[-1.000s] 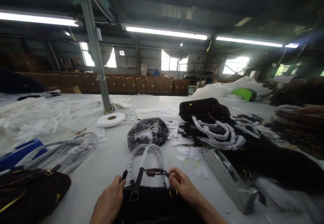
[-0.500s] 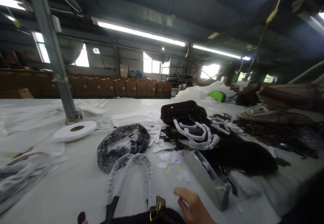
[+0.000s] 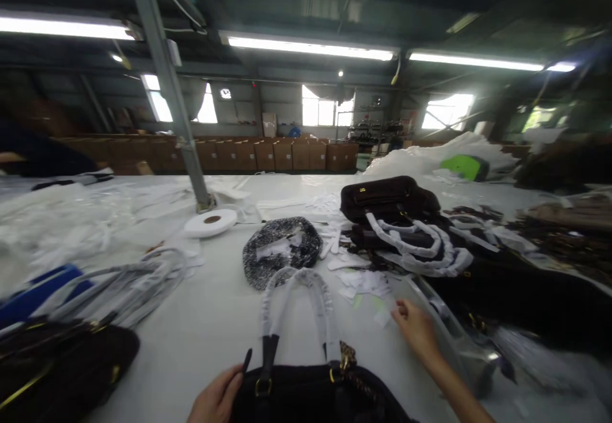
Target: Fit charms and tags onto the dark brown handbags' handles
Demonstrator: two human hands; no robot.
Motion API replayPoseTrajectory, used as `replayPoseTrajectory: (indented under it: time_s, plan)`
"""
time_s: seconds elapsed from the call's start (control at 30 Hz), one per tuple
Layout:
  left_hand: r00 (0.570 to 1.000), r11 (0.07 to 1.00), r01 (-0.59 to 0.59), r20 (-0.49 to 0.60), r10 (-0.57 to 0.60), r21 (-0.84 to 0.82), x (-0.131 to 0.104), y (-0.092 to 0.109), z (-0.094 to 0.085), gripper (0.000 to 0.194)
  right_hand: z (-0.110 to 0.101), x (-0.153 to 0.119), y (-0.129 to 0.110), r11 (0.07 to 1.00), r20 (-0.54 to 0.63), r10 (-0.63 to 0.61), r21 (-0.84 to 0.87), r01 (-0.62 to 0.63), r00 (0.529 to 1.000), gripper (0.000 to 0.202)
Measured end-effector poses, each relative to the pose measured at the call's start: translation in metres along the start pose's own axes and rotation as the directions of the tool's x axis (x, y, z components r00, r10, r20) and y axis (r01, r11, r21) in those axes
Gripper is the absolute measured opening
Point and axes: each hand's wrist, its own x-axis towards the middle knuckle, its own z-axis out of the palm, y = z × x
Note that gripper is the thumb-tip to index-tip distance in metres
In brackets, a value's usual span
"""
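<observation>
A black handbag (image 3: 306, 397) with gold rings sits at the bottom centre, its two handles (image 3: 325, 311) wrapped in white and standing up. My left hand (image 3: 217, 394) grips the bag's left end, near a small dark tab. To the right of the bag, my right hand (image 3: 408, 321) reaches over the table with its fingers bent together, beside small white paper pieces (image 3: 366, 283) and a grey metal tray (image 3: 442, 324). What its fingertips hold, if anything, is too small to make out. Beyond the handles lies a black-and-white speckled cloth piece (image 3: 282, 251).
Dark bags (image 3: 382, 197) with wrapped handles are piled at the right. More bags (image 3: 62, 365) and a blue object (image 3: 43, 289) are at the left. A white tape roll (image 3: 210, 223) lies near a metal post (image 3: 167, 85). A person's arm (image 3: 12, 157) shows at far left.
The view has turned left and tilted down, showing more of the bag and my left hand. My right hand has moved forward toward the paper pieces, its fingers now bent closer together.
</observation>
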Motion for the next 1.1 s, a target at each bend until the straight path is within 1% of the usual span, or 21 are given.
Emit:
replayPoseTrajectory:
  time_s: [0.07,0.13,0.2,0.27,0.3,0.33,0.4,0.47,0.53,0.6,0.67,0.7,0.73,0.8,0.87,0.93,1.03,1.1]
  plan:
    - [0.999,0.999,-0.005,0.035,0.004,0.032,-0.003,0.007,-0.003,0.037,0.000,-0.006,-0.018,0.997,0.036,-0.054,0.051,0.052,0.998,0.029]
    - [0.999,0.999,0.013,0.039,-0.015,0.048,-0.004,0.010,-0.003,0.037,0.005,-0.018,-0.045,0.980,0.110,-0.134,0.162,0.116,0.985,0.033]
    - [0.999,0.999,0.029,0.031,-0.030,0.046,-0.003,0.011,-0.002,0.035,0.012,-0.035,-0.079,0.933,0.193,-0.228,0.323,0.158,0.954,0.034]
    - [0.999,0.999,0.027,0.025,-0.028,0.023,-0.003,0.013,-0.003,0.033,0.023,-0.052,-0.115,0.871,0.254,-0.310,0.461,0.167,0.916,0.030]
    - [1.000,1.000,0.019,0.022,-0.019,0.000,-0.003,0.015,-0.003,0.030,0.030,-0.060,-0.132,0.841,0.280,-0.327,0.522,0.142,0.903,0.028]
    - [1.000,0.999,0.007,0.021,-0.007,-0.031,-0.003,0.016,-0.004,0.027,0.038,-0.067,-0.148,0.806,0.313,-0.325,0.586,0.088,0.892,0.025]
    - [1.000,0.994,-0.018,0.014,0.019,-0.109,-0.005,0.018,-0.006,0.022,0.055,-0.077,-0.176,0.722,0.384,-0.297,0.690,-0.058,0.874,0.020]
    - [0.999,0.980,-0.032,-0.001,0.033,-0.198,-0.006,0.018,-0.006,0.019,0.073,-0.085,-0.198,0.644,0.444,-0.278,0.744,-0.178,0.852,0.021]
    - [1.000,0.955,-0.027,-0.012,0.025,-0.294,-0.007,0.014,-0.005,0.020,0.090,-0.090,-0.213,0.592,0.485,-0.278,0.766,-0.250,0.829,0.026]
    - [1.000,0.921,-0.008,0.002,0.010,-0.390,-0.007,0.008,-0.006,0.032,0.104,-0.094,-0.222,0.535,0.538,-0.272,0.774,-0.339,0.798,0.033]
    - [0.999,0.882,0.015,0.032,0.001,-0.470,-0.007,0.004,-0.007,0.046,0.115,-0.097,-0.226,0.489,0.588,-0.257,0.764,-0.421,0.767,0.040]
    - [0.999,0.865,0.023,0.049,0.002,-0.502,-0.007,0.003,-0.008,0.050,0.120,-0.097,-0.226,0.473,0.607,-0.242,0.755,-0.454,0.757,0.042]
    - [0.998,0.850,0.028,0.065,0.008,-0.526,-0.008,0.003,-0.010,0.049,0.124,-0.098,-0.226,0.460,0.623,-0.226,0.746,-0.481,0.749,0.044]
    - [0.996,0.836,0.024,0.083,0.026,-0.549,-0.008,0.003,-0.012,0.038,0.132,-0.097,-0.225,0.441,0.643,-0.191,0.731,-0.520,0.741,0.045]
    - [0.998,0.842,0.010,0.060,0.027,-0.539,-0.010,0.005,-0.013,0.024,0.137,-0.095,-0.222,0.427,0.650,-0.154,0.723,-0.543,0.745,0.044]
    - [1.000,0.859,0.005,0.004,-0.003,-0.511,-0.012,0.007,-0.011,0.016,0.140,-0.094,-0.220,0.412,0.642,-0.115,0.725,-0.552,0.758,0.043]
    - [0.996,0.877,0.019,-0.070,-0.060,-0.480,-0.016,0.007,-0.006,0.015,0.140,-0.092,-0.218,0.397,0.632,-0.085,0.731,-0.556,0.770,0.042]
    - [0.992,0.882,0.033,-0.094,-0.087,-0.470,-0.018,0.007,-0.003,0.017,0.139,-0.093,-0.219,0.397,0.638,-0.100,0.729,-0.557,0.764,0.041]
